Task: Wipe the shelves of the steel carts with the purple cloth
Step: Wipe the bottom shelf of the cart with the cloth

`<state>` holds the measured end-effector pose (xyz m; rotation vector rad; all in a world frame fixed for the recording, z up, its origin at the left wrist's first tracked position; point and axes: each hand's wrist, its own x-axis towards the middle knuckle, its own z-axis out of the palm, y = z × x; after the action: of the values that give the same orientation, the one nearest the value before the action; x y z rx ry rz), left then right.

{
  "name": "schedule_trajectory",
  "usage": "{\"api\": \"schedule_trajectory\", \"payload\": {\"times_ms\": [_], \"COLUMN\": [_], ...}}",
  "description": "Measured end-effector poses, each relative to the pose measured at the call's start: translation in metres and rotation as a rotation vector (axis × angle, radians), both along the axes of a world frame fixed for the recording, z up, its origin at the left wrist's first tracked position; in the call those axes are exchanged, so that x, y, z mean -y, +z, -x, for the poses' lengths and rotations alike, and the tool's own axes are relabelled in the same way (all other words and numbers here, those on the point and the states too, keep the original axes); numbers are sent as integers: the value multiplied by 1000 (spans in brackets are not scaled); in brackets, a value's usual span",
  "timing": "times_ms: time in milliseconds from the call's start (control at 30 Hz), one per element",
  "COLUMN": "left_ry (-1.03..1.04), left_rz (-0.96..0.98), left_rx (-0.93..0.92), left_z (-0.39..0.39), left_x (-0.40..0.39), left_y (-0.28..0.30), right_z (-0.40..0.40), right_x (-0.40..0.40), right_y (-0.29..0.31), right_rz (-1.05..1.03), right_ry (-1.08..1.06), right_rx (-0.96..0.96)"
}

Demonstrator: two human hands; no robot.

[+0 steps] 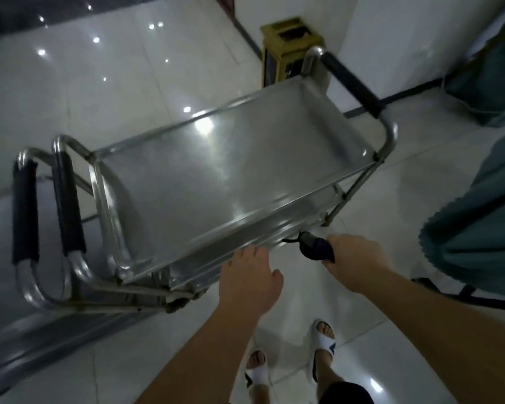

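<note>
Two feet in white slide sandals [322, 348] stand on the glossy white tiled floor [105, 83] at the bottom of the view, below two bare forearms. The left hand [251, 279] lies palm down with its fingers curled over the near rim of the steel cart [216, 170]; whether they truly grip is hidden by the rail. The right hand [354, 260], just beside the cart's near edge, is closed around one bunched purple cloth [314, 249], which looks almost black here; a thin dark loop sticks out of the bundle toward the cart.

The cart's top shelf is one bare, shining tray. At least one lower shelf shows under the near edge, mostly covered by the top. Three black-padded handle bars can be counted: one at the far right end [352, 84] and two at the left end [25, 211], the outer of which seems to belong to a second cart, largely cut off at the lower left.

One teal cloth [478, 217] hangs at the right edge. Beyond the cart stands one yellow bin [289, 51], partly hidden.
</note>
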<state>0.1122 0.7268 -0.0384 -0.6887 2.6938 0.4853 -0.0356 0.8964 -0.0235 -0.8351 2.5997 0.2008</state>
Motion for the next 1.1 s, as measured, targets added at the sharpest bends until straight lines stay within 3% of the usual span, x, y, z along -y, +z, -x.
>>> {"api": "schedule_trajectory", "payload": {"times_ms": [300,633,867,1100], "left_ry": [-245,-452,-531,-549], "left_rz": [33,45,56,77], "left_rx": [-132,-191,-154,-105], "left_z": [92,252,354,447], "left_x": [-56,-213,-318,-338], "left_y": [70,106,116,104], "right_z": [26,143,232,321], "right_x": [-70,-237,-344,-374], "right_y": [80,112,117,93], "right_rz": [131,184,214,177], "right_ry": [-214,-392,-472,-491], "right_rx": [-96,-235,-225,-173]}}
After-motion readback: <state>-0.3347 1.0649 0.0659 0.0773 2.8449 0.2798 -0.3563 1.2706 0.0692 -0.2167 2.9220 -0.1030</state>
